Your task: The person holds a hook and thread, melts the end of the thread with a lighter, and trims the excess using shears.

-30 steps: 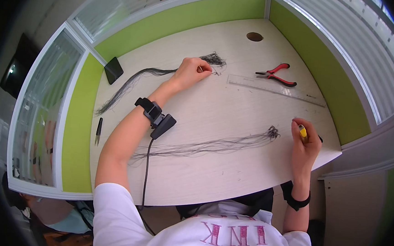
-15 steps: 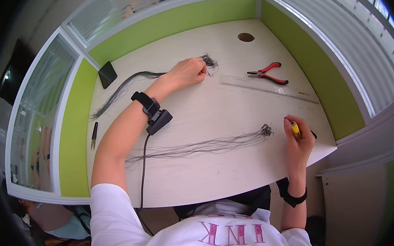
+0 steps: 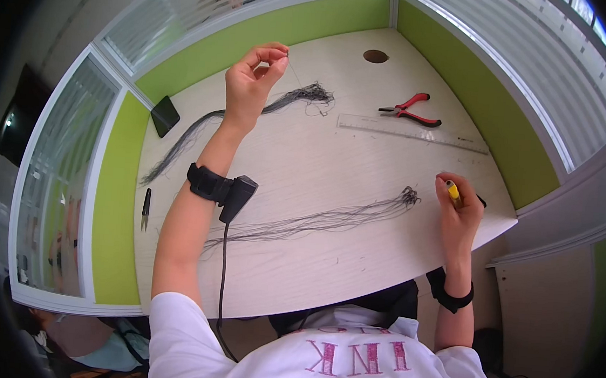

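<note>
My left hand (image 3: 254, 80) is raised over the far side of the table, thumb and finger pinched on a thin dark thread. That strand runs down toward the tangled end of a bundle of dark threads (image 3: 281, 103), which curves away to the left. Near the table's right edge, my right hand (image 3: 460, 210) is closed around a yellow-handled tool (image 3: 453, 192); its working end is hidden. Just left of this hand is the looped end of a second bundle of dark threads (image 3: 315, 220), stretched across the near part of the table.
Red-and-black pliers (image 3: 412, 111) lie beyond a clear ruler (image 3: 412, 133) at the right. Small scissors or snips (image 3: 146, 210) rest by the left edge, and a black flat object (image 3: 165, 116) leans at the green partition (image 3: 272, 34). A cable (image 3: 222, 282) hangs from my left wrist device.
My left hand has lifted away from the far bundle's tangled end, moving up and left with a thread pinched in it. My right hand has barely moved.
</note>
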### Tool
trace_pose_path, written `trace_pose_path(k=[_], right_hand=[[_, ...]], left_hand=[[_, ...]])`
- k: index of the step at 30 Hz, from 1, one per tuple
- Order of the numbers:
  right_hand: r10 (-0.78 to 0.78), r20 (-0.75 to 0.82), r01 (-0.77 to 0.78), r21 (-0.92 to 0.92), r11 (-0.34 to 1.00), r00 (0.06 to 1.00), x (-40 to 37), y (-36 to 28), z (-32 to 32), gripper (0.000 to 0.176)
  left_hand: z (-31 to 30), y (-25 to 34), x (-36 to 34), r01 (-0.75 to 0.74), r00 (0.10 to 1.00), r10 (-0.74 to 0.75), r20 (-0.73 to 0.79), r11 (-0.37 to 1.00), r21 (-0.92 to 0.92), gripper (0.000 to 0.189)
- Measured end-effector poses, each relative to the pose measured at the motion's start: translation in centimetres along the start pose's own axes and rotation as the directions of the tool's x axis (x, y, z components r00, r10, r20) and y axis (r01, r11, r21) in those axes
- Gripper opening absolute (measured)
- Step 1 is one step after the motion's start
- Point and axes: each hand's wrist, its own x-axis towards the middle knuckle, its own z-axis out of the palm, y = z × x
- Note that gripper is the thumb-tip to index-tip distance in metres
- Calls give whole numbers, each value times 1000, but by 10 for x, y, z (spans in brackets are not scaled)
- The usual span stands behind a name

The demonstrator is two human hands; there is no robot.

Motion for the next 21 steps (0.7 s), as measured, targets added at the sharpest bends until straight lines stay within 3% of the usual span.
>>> trace_pose_path(k=[3, 4, 6, 7, 9, 11, 14, 16, 18, 21], right_hand=[[6, 3, -6, -3, 1000, 1000, 0, 2, 0, 8], [5, 3, -5, -3, 1000, 1000, 0, 2, 0, 8], [53, 21, -53, 4, 999, 998, 0, -1, -1, 8], [51, 22, -51, -3, 999, 998, -1, -1, -1, 8], [98, 43, -102, 128, 987, 994, -2, -4, 0, 9], [87, 73, -98, 169, 981, 994, -6, -14, 0, 9], [22, 115, -51, 260, 964, 993, -12, -37, 5, 9], [48, 258, -152, 401, 904, 965, -15, -58, 1, 9], [68, 266, -173, 393, 903, 962, -15, -65, 2, 9], [-48, 310, -66, 348, 935, 949, -14, -67, 6, 12]], left_hand=[[-1, 38, 3, -16, 1000, 14, -7, 961, -277, 11], [0, 55, 2, -16, 1000, 15, -8, 961, -277, 11], [2, 88, -2, -33, 999, 23, -27, 857, -515, 11], [4, 104, -7, -34, 999, 22, -30, 854, -520, 11], [8, 131, -21, -138, 986, 163, -18, 768, -625, 11], [26, 148, -44, -154, 978, 204, 50, 857, -492, 8], [56, 128, -72, 14, 945, 39, 325, 987, -160, 12], [70, 99, -89, -213, 925, 160, 344, 969, 123, 12], [77, 91, -103, -189, 928, 127, 350, 970, 151, 13], [79, 90, -111, -232, 918, 141, 371, 949, 213, 14]])
